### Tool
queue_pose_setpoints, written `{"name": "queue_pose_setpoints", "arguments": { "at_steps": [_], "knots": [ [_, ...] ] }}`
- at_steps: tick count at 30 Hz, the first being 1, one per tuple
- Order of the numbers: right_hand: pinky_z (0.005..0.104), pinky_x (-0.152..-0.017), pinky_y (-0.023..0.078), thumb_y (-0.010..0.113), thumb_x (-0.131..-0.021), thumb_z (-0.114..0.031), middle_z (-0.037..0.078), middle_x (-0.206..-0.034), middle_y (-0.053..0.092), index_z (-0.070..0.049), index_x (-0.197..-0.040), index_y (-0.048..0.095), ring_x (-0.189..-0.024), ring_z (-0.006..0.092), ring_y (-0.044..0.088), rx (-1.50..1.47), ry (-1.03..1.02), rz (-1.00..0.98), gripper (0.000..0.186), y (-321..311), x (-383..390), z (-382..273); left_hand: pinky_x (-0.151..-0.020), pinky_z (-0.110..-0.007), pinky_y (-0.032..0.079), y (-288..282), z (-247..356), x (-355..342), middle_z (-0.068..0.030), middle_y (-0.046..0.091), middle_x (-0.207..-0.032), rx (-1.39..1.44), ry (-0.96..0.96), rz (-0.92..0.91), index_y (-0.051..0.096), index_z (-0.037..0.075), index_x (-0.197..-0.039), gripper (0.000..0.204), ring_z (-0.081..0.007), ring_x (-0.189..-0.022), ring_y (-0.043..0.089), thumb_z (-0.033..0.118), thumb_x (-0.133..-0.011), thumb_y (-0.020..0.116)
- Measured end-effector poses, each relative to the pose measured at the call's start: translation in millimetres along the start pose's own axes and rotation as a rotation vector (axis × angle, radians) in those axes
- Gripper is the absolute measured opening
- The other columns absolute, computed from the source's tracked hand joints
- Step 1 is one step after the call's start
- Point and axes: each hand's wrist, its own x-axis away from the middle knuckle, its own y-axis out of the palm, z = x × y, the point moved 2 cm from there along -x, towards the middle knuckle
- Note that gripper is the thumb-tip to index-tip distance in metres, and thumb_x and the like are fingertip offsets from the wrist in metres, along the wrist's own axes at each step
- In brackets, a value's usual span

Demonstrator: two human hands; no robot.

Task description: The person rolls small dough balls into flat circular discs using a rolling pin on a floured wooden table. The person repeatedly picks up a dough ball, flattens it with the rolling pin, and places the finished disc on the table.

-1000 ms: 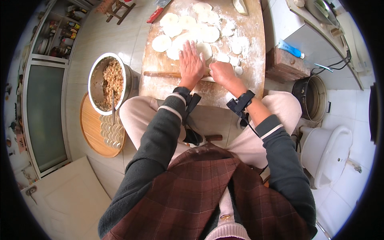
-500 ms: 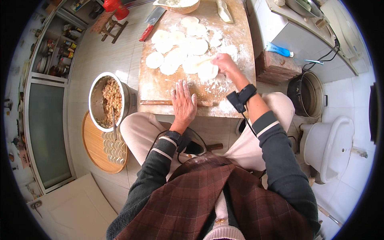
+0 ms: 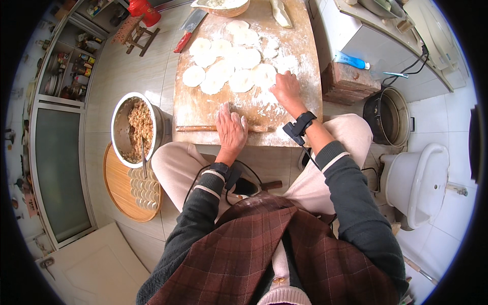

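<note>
A wooden floured board (image 3: pixel 203 107) lies before me with several thin round dough wrappers (image 3: pixel 241 80) spread over its middle, some overlapping. Near the front edge, a rolling pin (image 3: pixel 195 128) lies crosswise. My left hand (image 3: pixel 232 130) rests over its middle, fingers apart and slightly bent, without wrapping round it. My right hand (image 3: pixel 288 92) is farther up, just right of the nearest wrapper on that side, with its fingers curled together. Whatever those fingers hold, if anything, is hidden. Small dough pieces (image 3: pixel 271 50) lie in loose flour beyond it.
A cleaver (image 3: pixel 186 36) with a red handle lies at the board's far left, a bowl (image 3: pixel 223 7) of flour behind it. Left of the board stands a pot (image 3: pixel 121 147) of filling with a spoon, beside a round tray (image 3: pixel 113 185) of dumplings. Bricks (image 3: pixel 351 84) stand right.
My right hand has put a wrapper down flat among the others and drawn slightly nearer, its fingers now curled. My left hand's fingers have bent a little over the rolling pin.
</note>
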Motion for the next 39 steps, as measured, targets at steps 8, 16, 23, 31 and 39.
{"name": "queue_pose_setpoints", "arguments": {
  "at_steps": [8,16,23,31,39],
  "knots": [
    [0.0461,-0.081,0.053,0.071,-0.068,-0.024,0.023,-0.100,0.066,0.000,-0.086,0.070,-0.095,0.0381,0.063,-0.195,0.145,-0.032,0.030,13.6,8.0,10.9,-0.104,-0.053,0.035,-1.7,2.8,-5.1,-0.0280,0.043,-0.139,-0.003,0.025,0.018,0.060,-0.006,-0.091,0.029,-0.0447,-0.125,0.044,0.023,-0.092,0.056],
    [0.0452,-0.073,0.051,0.067,-0.071,-0.010,0.019,-0.088,0.068,-0.001,-0.085,0.059,-0.086,0.0384,0.066,-0.606,0.000,-0.147,0.019,8.9,51.9,2.2,-0.100,-0.051,0.038,0.6,-7.1,7.4,-0.0247,0.046,-0.136,0.007,0.122,0.043,0.062,-0.005,-0.091,0.029,-0.0410,-0.116,0.049,0.023,-0.093,0.057],
    [0.0451,-0.067,0.050,0.069,-0.074,-0.012,0.018,-0.081,0.066,-0.003,-0.090,0.061,-0.077,0.0374,0.065,-0.402,-0.246,-0.300,0.020,28.9,98.3,-15.3,-0.105,-0.053,0.035,-7.4,0.0,-3.1,-0.0285,0.042,-0.142,0.004,0.075,-0.127,0.057,-0.004,-0.106,0.029,-0.0440,-0.122,0.047,0.020,-0.090,0.055],
    [0.0433,-0.062,0.051,0.069,-0.077,-0.017,0.016,-0.074,0.067,-0.004,-0.091,0.064,-0.069,0.0348,0.065,-0.413,-0.229,-0.268,0.020,30.6,84.9,-9.5,-0.115,-0.054,0.025,4.4,6.6,-13.4,-0.0278,0.034,-0.152,0.053,0.106,-0.118,0.040,-0.007,-0.142,0.062,-0.0424,-0.137,0.038,0.021,-0.088,0.050],
    [0.0438,-0.062,0.050,0.070,-0.075,-0.018,0.015,-0.070,0.064,-0.004,-0.085,0.064,-0.068,0.0329,0.065,-0.238,-0.348,-0.097,0.018,32.0,90.2,-11.8,-0.118,-0.050,0.023,4.7,10.6,-14.6,-0.0257,0.030,-0.155,0.039,0.109,-0.009,0.029,-0.003,-0.150,0.066,-0.0404,-0.141,0.034,0.023,-0.093,0.049]
  ]
}}
